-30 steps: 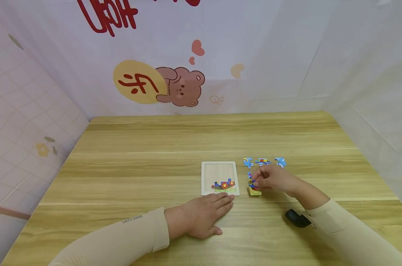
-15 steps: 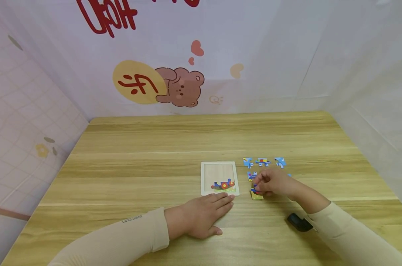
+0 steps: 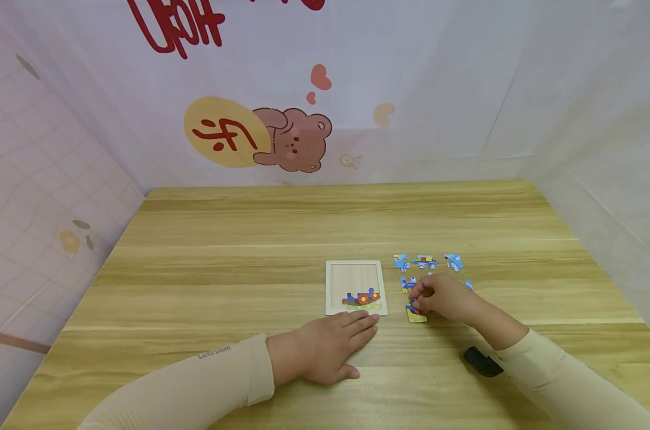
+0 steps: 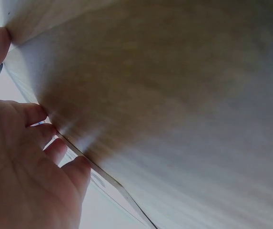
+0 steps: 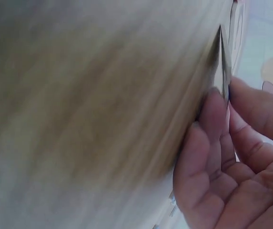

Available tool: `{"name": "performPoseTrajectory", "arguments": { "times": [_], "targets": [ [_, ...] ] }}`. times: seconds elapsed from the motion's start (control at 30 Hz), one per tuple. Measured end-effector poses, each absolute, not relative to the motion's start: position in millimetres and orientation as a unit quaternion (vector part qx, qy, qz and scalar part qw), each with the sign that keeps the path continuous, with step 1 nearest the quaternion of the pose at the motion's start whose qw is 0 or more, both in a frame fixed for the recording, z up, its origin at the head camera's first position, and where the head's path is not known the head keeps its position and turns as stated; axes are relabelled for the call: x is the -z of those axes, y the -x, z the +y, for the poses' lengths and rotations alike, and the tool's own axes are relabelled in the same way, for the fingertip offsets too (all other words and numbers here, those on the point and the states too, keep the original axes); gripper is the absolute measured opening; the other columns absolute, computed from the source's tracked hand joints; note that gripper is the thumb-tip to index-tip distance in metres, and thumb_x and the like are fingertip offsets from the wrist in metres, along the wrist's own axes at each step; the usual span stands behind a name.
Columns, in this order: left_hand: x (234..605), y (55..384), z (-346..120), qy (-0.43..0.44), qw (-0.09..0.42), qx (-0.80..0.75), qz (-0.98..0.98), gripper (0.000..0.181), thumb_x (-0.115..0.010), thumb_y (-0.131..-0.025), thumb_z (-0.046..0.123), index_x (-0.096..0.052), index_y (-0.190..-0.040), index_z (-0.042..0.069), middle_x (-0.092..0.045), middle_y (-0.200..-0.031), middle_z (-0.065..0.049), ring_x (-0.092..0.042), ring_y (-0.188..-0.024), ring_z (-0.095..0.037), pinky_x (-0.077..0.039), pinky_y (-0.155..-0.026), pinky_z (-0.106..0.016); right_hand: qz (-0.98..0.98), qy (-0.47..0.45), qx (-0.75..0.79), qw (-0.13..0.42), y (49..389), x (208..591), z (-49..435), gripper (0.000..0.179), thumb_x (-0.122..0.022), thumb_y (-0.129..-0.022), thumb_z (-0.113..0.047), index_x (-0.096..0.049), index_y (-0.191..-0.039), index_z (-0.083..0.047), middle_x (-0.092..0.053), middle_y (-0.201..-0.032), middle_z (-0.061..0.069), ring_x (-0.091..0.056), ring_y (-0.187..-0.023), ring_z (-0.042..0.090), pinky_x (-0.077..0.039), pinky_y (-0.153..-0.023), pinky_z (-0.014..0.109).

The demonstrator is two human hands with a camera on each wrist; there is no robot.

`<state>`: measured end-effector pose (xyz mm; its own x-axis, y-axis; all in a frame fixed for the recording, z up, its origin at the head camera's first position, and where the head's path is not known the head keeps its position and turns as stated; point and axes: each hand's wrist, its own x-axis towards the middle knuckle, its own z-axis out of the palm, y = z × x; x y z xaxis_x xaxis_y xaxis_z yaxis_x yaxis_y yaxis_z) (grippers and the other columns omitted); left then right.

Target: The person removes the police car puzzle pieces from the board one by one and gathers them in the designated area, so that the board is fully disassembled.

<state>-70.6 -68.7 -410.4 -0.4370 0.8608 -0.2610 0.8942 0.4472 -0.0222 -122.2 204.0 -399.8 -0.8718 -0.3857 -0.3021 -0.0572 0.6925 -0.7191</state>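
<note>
My left hand [image 3: 327,349] lies with straight fingers on the table, fingertips touching the near edge of a pale wooden puzzle tray [image 3: 328,286]. In its lower right part sit joined puzzle pieces [image 3: 364,300] in red, blue and green. To the right of the tray, my right hand [image 3: 445,297] pinches a puzzle piece [image 3: 416,315] with a yellow-green lower part, between thumb and fingers. The right wrist view shows this held piece [image 5: 225,62] edge-on and tilted, one end raised from the table. My fingers hide part of its picture.
Loose blue puzzle pieces lie beyond my right hand, among them a left one [image 3: 401,261], a middle one [image 3: 425,261] and a right one [image 3: 453,261]. Nearer lies another blue piece [image 3: 407,284], with one [image 3: 468,285] partly behind the hand. A black wrist device [image 3: 482,362] hangs under my right sleeve.
My right hand has shifted slightly nearer and to the right with the puzzle piece, uncovering a blue piece behind it. My left hand and the tray have stayed in place.
</note>
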Motion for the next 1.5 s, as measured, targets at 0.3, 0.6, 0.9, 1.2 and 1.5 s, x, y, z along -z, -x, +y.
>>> {"name": "performPoseTrajectory", "arguments": {
  "times": [0.3,0.6,0.9,1.2,1.5],
  "targets": [
    [406.9,69.5,-68.4,-0.521,0.096,0.08,0.845,0.071,-0.042,-0.098,0.053,-0.027,-0.153,0.01,-0.02,-0.16,-0.003,-0.018,-0.146,-0.018,-0.02,-0.116,-0.027,0.914,0.14,0.328,0.192,119.6,397.4,201.9,0.003,-0.069,-0.086,-0.004,-0.067,-0.087,-0.002,-0.065,-0.077,-0.002,-0.054,-0.07,0.011,-0.046,-0.061,0.024],
    [406.4,69.9,-68.0,-0.521,0.099,0.079,0.844,0.071,-0.041,-0.098,0.053,-0.026,-0.153,0.01,-0.019,-0.161,-0.003,-0.018,-0.147,-0.018,-0.02,-0.116,-0.027,0.92,0.146,0.313,0.186,119.2,395.0,200.9,0.004,-0.069,-0.086,-0.005,-0.066,-0.085,-0.003,-0.064,-0.077,-0.003,-0.053,-0.071,0.011,-0.045,-0.063,0.026],
    [407.7,70.0,-68.3,-0.524,0.093,0.079,0.843,0.071,-0.041,-0.098,0.052,-0.027,-0.153,0.01,-0.02,-0.16,-0.003,-0.019,-0.146,-0.018,-0.021,-0.116,-0.027,0.93,0.16,0.288,0.164,119.3,396.2,200.5,0.004,-0.071,-0.084,-0.005,-0.067,-0.085,-0.005,-0.064,-0.077,-0.004,-0.054,-0.072,0.01,-0.046,-0.067,0.029],
    [408.5,70.2,-68.8,-0.522,0.096,0.077,0.844,0.071,-0.041,-0.098,0.053,-0.027,-0.153,0.01,-0.019,-0.161,-0.003,-0.019,-0.146,-0.018,-0.021,-0.116,-0.027,0.931,0.169,0.277,0.166,120.4,396.5,199.3,0.005,-0.071,-0.083,-0.002,-0.069,-0.084,-0.006,-0.067,-0.078,-0.004,-0.057,-0.075,0.009,-0.049,-0.069,0.03],
    [408.0,69.7,-68.4,-0.522,0.095,0.079,0.844,0.071,-0.04,-0.098,0.053,-0.027,-0.153,0.01,-0.02,-0.16,-0.003,-0.019,-0.146,-0.018,-0.021,-0.116,-0.027,0.931,0.186,0.267,0.167,121.3,393.8,198.3,0.005,-0.072,-0.082,-0.002,-0.07,-0.086,-0.004,-0.069,-0.081,0.002,-0.063,-0.079,0.015,-0.053,-0.073,0.036]
  ]
}}
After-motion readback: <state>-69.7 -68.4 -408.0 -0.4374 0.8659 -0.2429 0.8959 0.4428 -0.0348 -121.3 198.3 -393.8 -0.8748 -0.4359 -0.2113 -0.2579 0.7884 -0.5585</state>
